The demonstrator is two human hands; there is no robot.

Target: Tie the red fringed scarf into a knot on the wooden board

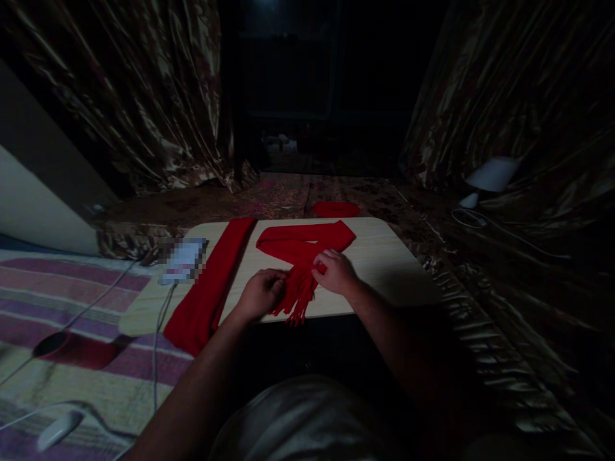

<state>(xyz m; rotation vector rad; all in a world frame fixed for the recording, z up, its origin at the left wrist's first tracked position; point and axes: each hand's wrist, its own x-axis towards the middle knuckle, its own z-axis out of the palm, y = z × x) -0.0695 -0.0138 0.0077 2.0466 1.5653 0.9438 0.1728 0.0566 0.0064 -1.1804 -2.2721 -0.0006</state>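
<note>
At a low wooden table [384,256] in a dim, curtained room, a person works on a folded red scarf [302,246] lying at the table's middle, its fringe hanging over the near edge. The left hand [262,293] is curled closed on the fringed end, and the right hand [336,272] pinches the cloth just beside it. A second red strip [214,288] lies diagonally to the left.

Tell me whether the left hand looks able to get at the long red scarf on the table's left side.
Probably yes. The left hand sits at the fringe of the folded scarf, just beside the long scarf, with only a strip of bare table between them.
</note>
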